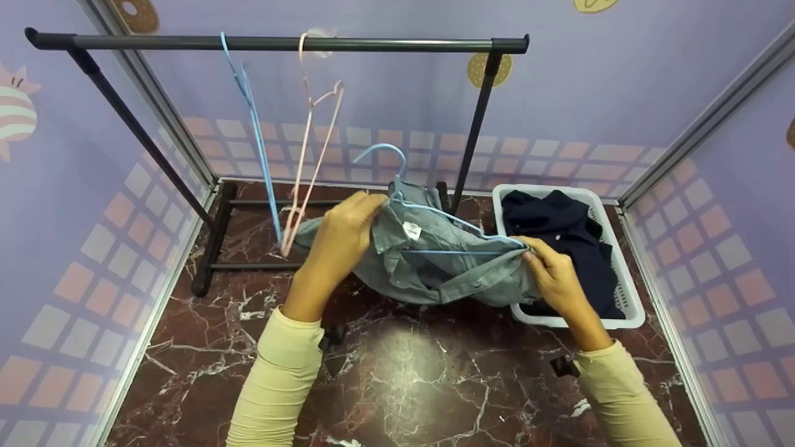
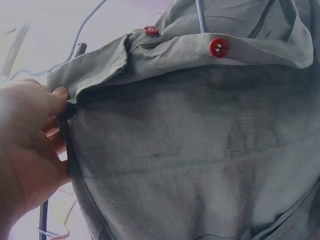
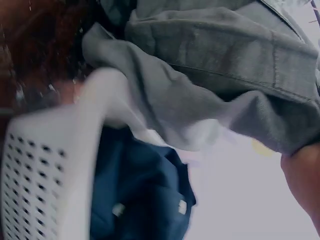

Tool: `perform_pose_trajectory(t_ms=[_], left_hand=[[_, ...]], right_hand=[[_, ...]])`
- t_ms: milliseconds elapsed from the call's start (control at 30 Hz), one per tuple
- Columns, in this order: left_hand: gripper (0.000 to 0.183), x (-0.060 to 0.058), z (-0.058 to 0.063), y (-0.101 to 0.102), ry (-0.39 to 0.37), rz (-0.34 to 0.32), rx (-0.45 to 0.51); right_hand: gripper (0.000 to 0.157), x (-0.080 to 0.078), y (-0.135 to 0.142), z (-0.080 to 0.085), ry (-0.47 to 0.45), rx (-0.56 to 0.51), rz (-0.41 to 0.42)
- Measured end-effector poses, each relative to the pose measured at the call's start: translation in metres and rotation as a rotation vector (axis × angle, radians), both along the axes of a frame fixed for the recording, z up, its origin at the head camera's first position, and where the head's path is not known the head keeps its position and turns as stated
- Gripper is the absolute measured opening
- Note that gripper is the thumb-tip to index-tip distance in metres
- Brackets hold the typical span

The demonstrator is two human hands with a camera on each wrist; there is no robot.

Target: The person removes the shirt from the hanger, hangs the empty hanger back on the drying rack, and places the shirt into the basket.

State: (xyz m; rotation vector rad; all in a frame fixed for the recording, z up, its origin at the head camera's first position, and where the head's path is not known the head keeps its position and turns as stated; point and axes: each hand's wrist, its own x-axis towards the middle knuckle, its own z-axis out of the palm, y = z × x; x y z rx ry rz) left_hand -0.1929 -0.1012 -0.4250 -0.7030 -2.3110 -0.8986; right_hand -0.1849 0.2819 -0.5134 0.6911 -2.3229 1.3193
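Note:
A grey-green shirt (image 1: 376, 273) hangs stretched between both hands, with a light blue hanger (image 1: 459, 252) inside its open neck. The hanger's hook points up, above the collar. My left hand (image 1: 348, 230) pinches the shirt near the collar, beside the hanger's neck. In the left wrist view, the thumb and fingers of the left hand (image 2: 30, 145) grip the cloth's edge, and red buttons (image 2: 219, 47) show along the placket. At the other shoulder, my right hand (image 1: 554, 270) pinches the cloth together with the hanger's end. The right wrist view shows mostly grey cloth (image 3: 210, 60).
A black clothes rack (image 1: 385, 45) stands behind, with a blue hanger (image 1: 261, 149) and a pink hanger (image 1: 304, 143) on its bar. At the right, a white basket (image 1: 632, 304) holds dark navy clothes (image 1: 584, 261). Patterned walls enclose the dark red marbled floor (image 1: 404, 385).

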Motion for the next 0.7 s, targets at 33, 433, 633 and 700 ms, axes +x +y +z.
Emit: perform_pose_trajectory(t_ms=[33,433,633,700], left_hand=[[0.018,0.000,0.002,-0.001,0.000,0.001,0.012],[0.020,0.000,0.009,0.000,0.001,-0.019,-0.007],[0.019,-0.001,0.002,0.000,0.016,-0.019,-0.032],[0.018,-0.001,0.001,0.000,0.020,-0.011,-0.032]], right_hand=[[0.031,0.000,-0.003,-0.005,-0.016,-0.024,-0.014],[0.025,0.007,-0.041,-0.061,-0.249,0.131,0.092],[0.047,0.007,-0.035,-0.051,-0.354,-0.014,0.226],[0.060,0.005,-0.030,-0.042,-0.367,-0.132,0.283]])
